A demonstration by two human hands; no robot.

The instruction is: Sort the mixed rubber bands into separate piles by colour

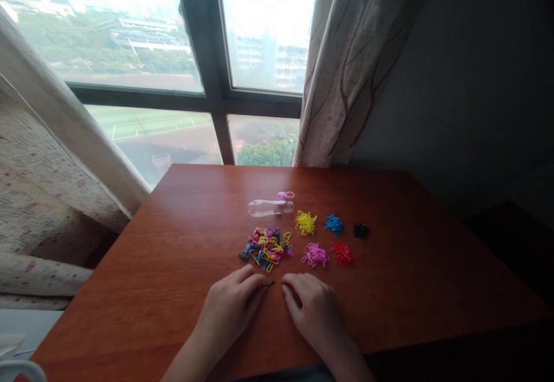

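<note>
My left hand (237,296) pinches a small black plastic stitch marker (270,283) between thumb and forefinger, its end poking out to the right. A short gap away, my right hand (312,301) rests low over the table with thumb and fingers closed together; whether anything is between their tips is hidden. Just beyond the left hand lies a mixed heap of coloured stitch markers (267,246). To its right are single-colour piles: yellow markers (306,223), blue markers (333,224), black markers (360,231), pink markers (315,255) and red markers (343,253).
A clear plastic bottle (270,208) lies on its side behind the heap, with a pink cap and loop (284,195) behind its neck. The brown wooden table (182,243) reaches to the window (208,96). Curtains (341,64) hang on both sides.
</note>
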